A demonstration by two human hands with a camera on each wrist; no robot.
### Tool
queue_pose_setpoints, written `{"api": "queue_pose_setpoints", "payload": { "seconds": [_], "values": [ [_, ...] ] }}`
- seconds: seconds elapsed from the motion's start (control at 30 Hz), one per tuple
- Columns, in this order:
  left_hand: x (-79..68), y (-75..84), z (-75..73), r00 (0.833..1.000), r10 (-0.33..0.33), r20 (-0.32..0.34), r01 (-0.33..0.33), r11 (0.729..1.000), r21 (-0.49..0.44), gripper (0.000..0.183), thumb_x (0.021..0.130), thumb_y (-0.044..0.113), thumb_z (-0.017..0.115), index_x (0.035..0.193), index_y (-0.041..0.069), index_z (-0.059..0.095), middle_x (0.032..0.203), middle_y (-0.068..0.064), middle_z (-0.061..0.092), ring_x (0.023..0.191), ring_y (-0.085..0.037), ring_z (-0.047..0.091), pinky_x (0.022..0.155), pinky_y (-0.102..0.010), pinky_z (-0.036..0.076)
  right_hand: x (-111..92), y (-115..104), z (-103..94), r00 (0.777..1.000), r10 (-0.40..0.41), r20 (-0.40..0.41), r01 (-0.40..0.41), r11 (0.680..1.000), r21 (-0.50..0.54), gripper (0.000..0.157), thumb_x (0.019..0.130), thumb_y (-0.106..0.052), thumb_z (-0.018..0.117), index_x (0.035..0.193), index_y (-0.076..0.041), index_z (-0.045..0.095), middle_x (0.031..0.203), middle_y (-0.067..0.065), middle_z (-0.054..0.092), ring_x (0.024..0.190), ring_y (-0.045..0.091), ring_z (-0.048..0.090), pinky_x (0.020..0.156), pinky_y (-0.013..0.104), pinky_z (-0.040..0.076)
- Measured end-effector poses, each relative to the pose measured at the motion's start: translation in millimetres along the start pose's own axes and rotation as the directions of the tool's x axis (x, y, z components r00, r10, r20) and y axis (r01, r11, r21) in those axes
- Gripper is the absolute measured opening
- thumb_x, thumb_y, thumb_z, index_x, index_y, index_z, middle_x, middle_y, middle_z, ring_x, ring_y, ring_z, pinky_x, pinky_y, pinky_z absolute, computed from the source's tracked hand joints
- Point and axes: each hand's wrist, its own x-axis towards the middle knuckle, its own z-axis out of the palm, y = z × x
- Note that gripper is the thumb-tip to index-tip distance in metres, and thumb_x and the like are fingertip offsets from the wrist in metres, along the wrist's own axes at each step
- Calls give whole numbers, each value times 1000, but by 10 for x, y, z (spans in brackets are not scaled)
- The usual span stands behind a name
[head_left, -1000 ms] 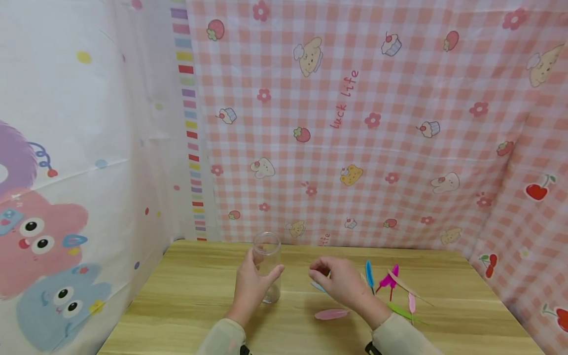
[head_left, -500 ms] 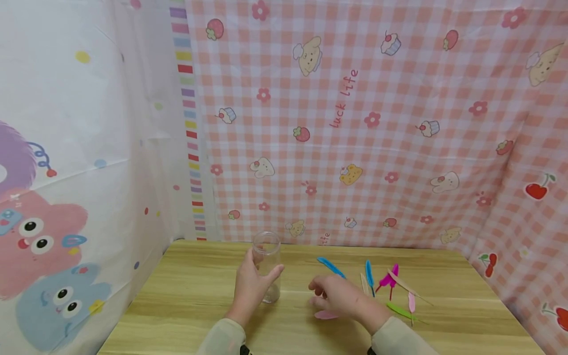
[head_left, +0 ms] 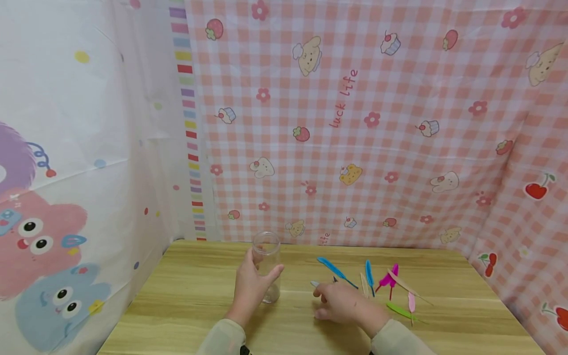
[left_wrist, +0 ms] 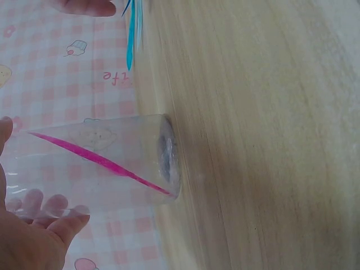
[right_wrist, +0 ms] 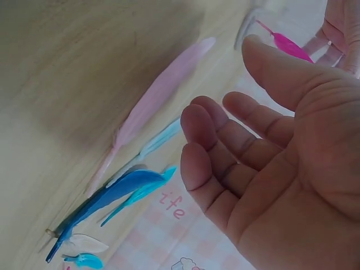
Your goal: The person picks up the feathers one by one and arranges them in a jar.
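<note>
My left hand (head_left: 254,286) grips a clear, open-topped jar (head_left: 267,255) that stands upright on the table. Through its wall in the left wrist view a magenta feather (left_wrist: 107,163) leans diagonally. To the right, my right hand (head_left: 343,301) hovers low over the tabletop, fingers loosely bent and thumb apart, nothing between them. In the right wrist view a pale pink feather (right_wrist: 160,90) lies beside its fingertips; the head view hides that feather under the hand. A light blue feather (right_wrist: 160,138) and a dark blue feather (right_wrist: 112,188) lie close by.
Right of the hands, more feathers are spread over the wooden table (head_left: 177,305): bright blue (head_left: 330,267), another blue (head_left: 369,273), magenta (head_left: 391,277), beige (head_left: 408,285), pink (head_left: 411,301) and green (head_left: 398,309). A pink checked cloth (head_left: 377,148) hangs behind the table.
My right hand has come down toward the near side, its thumb and fingers parting. It uncovers a blue feather and covers the near pink one. The left hand and jar stay put.
</note>
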Motion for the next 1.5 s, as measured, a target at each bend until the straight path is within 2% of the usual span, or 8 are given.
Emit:
{"api": "queue_pose_setpoints", "payload": {
  "seconds": [0.13,0.43,0.77,0.93,1.07,1.23,1.43,1.5],
  "values": [
    [-2,5,1,1000,3,-6,-3,1000,4,72,88,36,90,142,6,52,141,-18,69,134,-41,65,112,-59,54,0,4,35,1000,10,4,-10,999,-31,45,91,-35,87,123,-7,72,100,4,76,92,19,71,86,46,62],
    [2,14,-3,1000,3,-3,-3,1000,-3,70,89,37,89,141,7,52,141,-18,69,135,-41,65,112,-59,54,-12,35,72,1000,-4,6,4,999,-32,43,92,-33,85,123,-6,71,96,3,77,88,17,71,82,43,62],
    [-4,15,-2,1000,2,-3,-2,1000,-7,71,88,39,89,140,7,53,141,-18,70,135,-42,64,111,-60,54,-21,49,119,1000,5,7,-5,1000,-19,41,93,-30,85,123,-6,71,92,-1,72,84,13,64,79,40,59],
    [-10,10,-3,1000,-4,0,4,1000,-7,72,88,39,89,141,7,52,142,-18,69,136,-42,64,112,-60,53,-25,39,139,1000,9,3,-8,998,-62,42,88,-27,89,121,-8,71,91,-3,70,81,10,61,78,38,59],
    [-11,11,-3,1000,-9,-3,9,1000,-4,72,88,39,89,141,7,52,142,-19,68,136,-41,64,112,-60,54,-25,30,149,1000,14,-3,-14,995,-95,44,84,-24,92,120,-9,72,92,-3,70,81,10,62,79,39,60],
    [-13,17,-2,1000,-13,-6,13,1000,1,72,88,40,89,141,8,53,141,-19,69,135,-40,65,111,-60,55,-26,15,170,1000,11,-11,-12,994,-112,41,85,-25,91,118,-10,72,89,-5,70,80,9,61,80,40,61],
    [-12,12,2,1000,-15,-8,15,1000,1,72,88,39,89,142,8,53,142,-17,69,135,-39,65,111,-60,55,-13,7,200,1000,27,-9,-28,994,-109,40,87,-27,91,119,-10,73,96,-4,75,87,11,68,86,42,62],
    [-11,10,4,1000,-17,-9,17,1000,0,72,88,39,89,142,8,53,142,-17,69,135,-39,65,111,-60,54,-5,9,214,1000,23,-8,-24,994,-108,39,87,-26,91,117,-10,73,95,-4,75,84,10,67,84,41,62]
  ]
}}
